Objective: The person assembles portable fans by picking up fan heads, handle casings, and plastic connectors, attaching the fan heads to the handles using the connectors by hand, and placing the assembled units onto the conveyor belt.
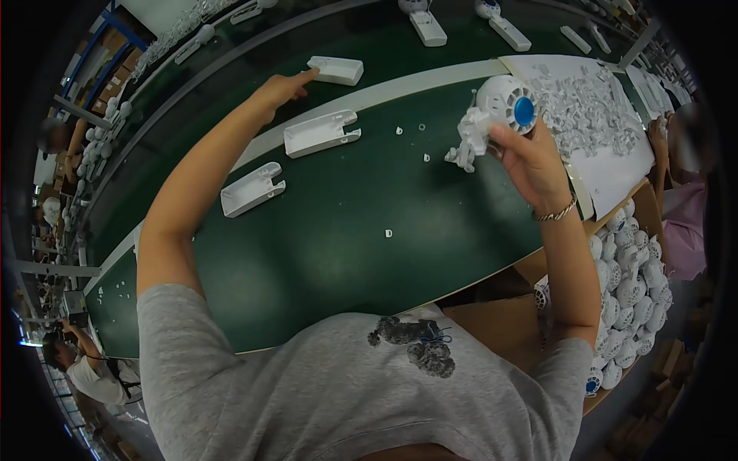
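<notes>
My left hand (286, 90) reaches over the far strip of the table, its pointing finger at the left end of a white plastic shell (338, 71). The other fingers are curled, with nothing visible in them. Raised at the right, my right hand (532, 157) is closed around a round white fan head (506, 104) with a blue centre. Small white plastic parts (470, 140) hang beside the fan head, at my thumb. Two more white shells, one (321, 134) nearer the middle and one (252, 189) further left, lie on the green table (330, 246).
Small white pieces (388, 233) are scattered on the table. A pile of white parts (592, 107) covers a sheet at the right. Below it, a box holds many fan heads (630, 292). White units (427, 28) stand along the far side. Other people are at the right and left edges.
</notes>
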`<action>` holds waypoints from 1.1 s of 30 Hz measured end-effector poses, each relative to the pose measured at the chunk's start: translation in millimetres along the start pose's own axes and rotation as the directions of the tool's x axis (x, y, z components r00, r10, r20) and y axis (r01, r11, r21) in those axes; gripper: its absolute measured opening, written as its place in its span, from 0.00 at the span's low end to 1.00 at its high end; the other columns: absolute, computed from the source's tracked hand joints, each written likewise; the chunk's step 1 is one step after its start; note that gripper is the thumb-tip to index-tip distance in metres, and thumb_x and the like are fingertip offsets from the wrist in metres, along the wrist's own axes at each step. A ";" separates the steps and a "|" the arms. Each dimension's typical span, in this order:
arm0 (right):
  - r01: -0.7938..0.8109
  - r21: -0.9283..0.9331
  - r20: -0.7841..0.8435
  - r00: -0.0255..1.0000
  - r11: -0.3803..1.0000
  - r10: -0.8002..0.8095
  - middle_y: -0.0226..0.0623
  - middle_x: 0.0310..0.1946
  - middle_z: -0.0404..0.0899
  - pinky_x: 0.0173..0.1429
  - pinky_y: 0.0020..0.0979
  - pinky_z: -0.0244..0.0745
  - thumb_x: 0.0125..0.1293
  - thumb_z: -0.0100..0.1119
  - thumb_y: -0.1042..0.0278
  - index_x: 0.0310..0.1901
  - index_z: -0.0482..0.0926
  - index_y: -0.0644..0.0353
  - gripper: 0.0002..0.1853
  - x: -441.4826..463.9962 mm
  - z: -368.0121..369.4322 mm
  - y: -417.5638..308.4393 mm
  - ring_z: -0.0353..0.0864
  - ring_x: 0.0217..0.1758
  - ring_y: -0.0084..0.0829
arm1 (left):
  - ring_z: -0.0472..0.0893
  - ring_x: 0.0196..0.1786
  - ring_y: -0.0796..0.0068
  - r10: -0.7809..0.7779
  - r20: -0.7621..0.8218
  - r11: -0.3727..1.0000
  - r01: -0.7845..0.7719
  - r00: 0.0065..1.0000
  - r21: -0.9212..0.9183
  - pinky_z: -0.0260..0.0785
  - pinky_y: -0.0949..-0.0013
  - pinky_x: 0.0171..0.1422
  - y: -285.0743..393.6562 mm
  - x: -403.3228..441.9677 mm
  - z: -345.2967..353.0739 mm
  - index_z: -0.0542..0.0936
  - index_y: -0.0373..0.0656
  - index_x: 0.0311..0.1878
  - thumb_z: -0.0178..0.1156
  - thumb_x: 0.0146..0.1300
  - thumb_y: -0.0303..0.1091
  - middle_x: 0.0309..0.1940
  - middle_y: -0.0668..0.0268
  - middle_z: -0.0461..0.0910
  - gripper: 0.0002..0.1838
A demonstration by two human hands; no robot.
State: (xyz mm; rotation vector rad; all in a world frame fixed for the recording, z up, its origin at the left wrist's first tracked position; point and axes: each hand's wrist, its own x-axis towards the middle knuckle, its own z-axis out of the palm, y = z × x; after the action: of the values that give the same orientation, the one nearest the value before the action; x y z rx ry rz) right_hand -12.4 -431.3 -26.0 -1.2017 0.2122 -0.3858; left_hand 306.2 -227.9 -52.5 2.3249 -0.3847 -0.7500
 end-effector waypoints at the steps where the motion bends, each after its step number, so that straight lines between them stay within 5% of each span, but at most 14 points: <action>1: 0.020 0.030 -0.015 1.000 0.999 -0.020 0.37 0.44 0.75 0.50 0.33 0.74 0.53 0.66 0.74 0.53 0.66 0.61 0.26 2.1 2.8 -1.2 0.76 0.48 0.31 | 0.68 0.58 0.60 -0.018 -0.030 0.999 0.017 0.999 -0.030 0.56 0.63 0.62 3.3 13.1 2.5 0.74 0.35 0.52 0.61 0.49 0.62 0.52 0.52 0.71 0.39; 6: 0.043 0.077 -0.068 0.997 0.996 -0.037 0.40 0.46 0.72 0.54 0.37 0.74 0.54 0.65 0.75 0.55 0.62 0.63 0.29 6.2 -1.2 -5.7 0.75 0.50 0.33 | 0.75 0.50 0.58 -0.041 -0.234 0.998 0.053 0.971 0.042 0.64 0.64 0.54 -3.0 67.2 24.6 0.76 0.30 0.48 0.65 0.49 0.52 0.46 0.50 0.76 0.33; 9: 0.036 0.075 -0.087 0.996 0.997 -0.029 0.40 0.46 0.72 0.54 0.37 0.74 0.53 0.66 0.75 0.55 0.61 0.64 0.29 9.4 -10.4 -4.8 0.75 0.50 0.34 | 0.74 0.50 0.60 -0.060 -0.143 0.998 0.063 0.988 0.018 0.63 0.63 0.52 -5.4 77.5 14.4 0.75 0.32 0.49 0.66 0.47 0.46 0.46 0.50 0.75 0.31; 16: -0.023 -0.042 -0.147 0.989 0.999 0.017 0.31 0.40 0.75 0.44 0.26 0.68 0.54 0.67 0.54 0.47 0.71 0.58 0.24 8.8 -7.8 2.0 0.73 0.42 0.22 | 0.78 0.38 0.61 -0.019 -0.297 0.999 0.026 0.955 0.020 0.68 0.65 0.40 -21.6 83.2 -3.9 0.78 0.29 0.37 0.63 0.48 0.37 0.37 0.51 0.78 0.19; 17: -0.035 -0.036 -0.135 0.990 0.999 0.030 0.30 0.39 0.75 0.42 0.25 0.68 0.54 0.65 0.53 0.47 0.71 0.57 0.24 7.2 -3.1 0.8 0.73 0.42 0.21 | 0.78 0.36 0.62 0.037 -0.262 0.996 -0.015 0.964 0.089 0.69 0.65 0.37 -23.2 83.1 -11.0 0.76 0.31 0.40 0.61 0.50 0.38 0.36 0.53 0.77 0.19; 21: -0.071 -0.090 -0.093 0.994 0.993 0.063 0.28 0.37 0.75 0.38 0.22 0.67 0.56 0.62 0.48 0.46 0.72 0.56 0.23 0.3 16.2 -4.3 0.72 0.40 0.19 | 0.77 0.33 0.69 0.235 -0.185 0.957 -0.260 0.954 -0.128 0.69 0.66 0.36 -11.5 25.2 -11.7 0.71 0.36 0.44 0.58 0.55 0.39 0.32 0.59 0.75 0.18; 24: -0.090 -0.190 -0.064 0.995 0.978 0.079 0.27 0.36 0.75 0.35 0.19 0.66 0.56 0.62 0.47 0.46 0.72 0.56 0.23 -5.9 27.5 -3.5 0.71 0.38 0.16 | 0.77 0.33 0.72 0.313 0.042 0.919 -0.292 0.949 -0.264 0.69 0.70 0.35 -3.5 -43.3 -4.8 0.71 0.37 0.43 0.56 0.57 0.37 0.32 0.61 0.75 0.16; 30: -0.129 -0.364 -0.118 0.989 0.922 0.092 0.27 0.38 0.73 0.34 0.15 0.64 0.53 0.65 0.46 0.51 0.70 0.58 0.30 -27.5 55.3 3.1 0.69 0.36 0.14 | 0.77 0.34 0.76 0.304 0.363 0.821 -0.049 0.881 -0.569 0.71 0.74 0.40 -31.2 -140.4 37.7 0.72 0.34 0.45 0.59 0.56 0.33 0.34 0.64 0.76 0.16; 33: -0.186 -0.366 -0.099 0.982 0.912 0.160 0.25 0.36 0.72 0.32 0.14 0.63 0.53 0.64 0.45 0.51 0.70 0.57 0.30 -32.5 61.1 8.1 0.68 0.36 0.13 | 0.77 0.38 0.81 0.282 0.516 0.839 0.053 0.809 -0.542 0.70 0.77 0.43 -41.4 -159.3 47.2 0.71 0.36 0.51 0.57 0.56 0.30 0.38 0.66 0.78 0.19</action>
State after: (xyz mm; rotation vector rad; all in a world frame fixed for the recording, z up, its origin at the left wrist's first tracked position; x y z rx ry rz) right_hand -18.7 -363.1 -13.4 -1.5341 0.4641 -0.2340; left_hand 154.4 -149.3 -43.7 1.4910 -0.5033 -1.3187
